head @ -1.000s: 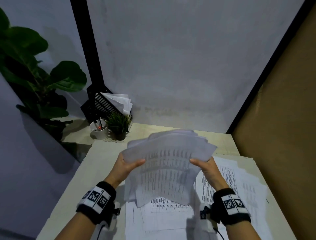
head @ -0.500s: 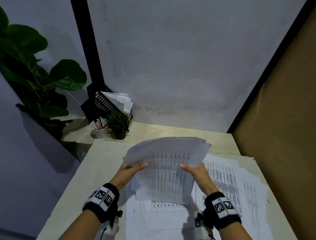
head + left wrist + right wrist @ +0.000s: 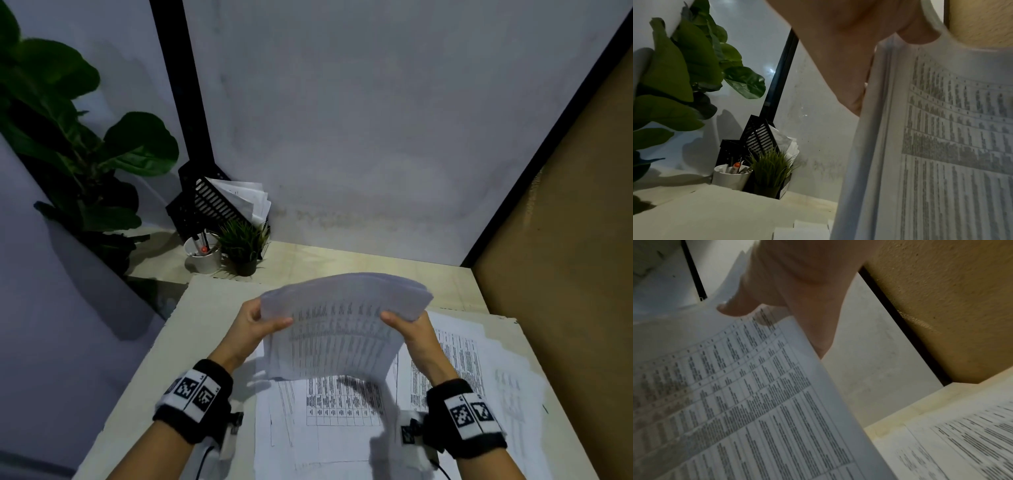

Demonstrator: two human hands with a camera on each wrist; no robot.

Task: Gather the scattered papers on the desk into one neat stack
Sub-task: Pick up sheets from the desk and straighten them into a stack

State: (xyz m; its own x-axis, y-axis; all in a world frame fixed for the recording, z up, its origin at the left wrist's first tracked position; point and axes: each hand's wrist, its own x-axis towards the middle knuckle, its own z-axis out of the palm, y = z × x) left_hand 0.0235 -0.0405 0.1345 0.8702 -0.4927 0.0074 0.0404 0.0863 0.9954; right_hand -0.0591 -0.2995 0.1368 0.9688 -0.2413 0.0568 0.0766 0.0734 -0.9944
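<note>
Desk (image 3: pixel 219 308) holds loose printed sheets (image 3: pixel 342 404), flat under hands. Bundle of papers (image 3: pixel 342 329) up in air above them, top edge curling away. Left hand (image 3: pixel 255 325) pinches left edge, right hand (image 3: pixel 416 330) pinches right, thumbs on front.

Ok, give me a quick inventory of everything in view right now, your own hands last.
held stack of papers: one bundle, white with printed tables, raised above the desk between both hands
loose sheets: several, white printed, lying flat on the desk below and right of the stack
desk: one, pale beige
file rack: one, black, back left corner, papers in it
cup: one, white, pens inside, in front of the rack
small plant: one, green in dark pot, right of the cup
large leafy plant: one, dark green, far left
left hand: grips the stack's left edge
right hand: grips the stack's right edge
</note>
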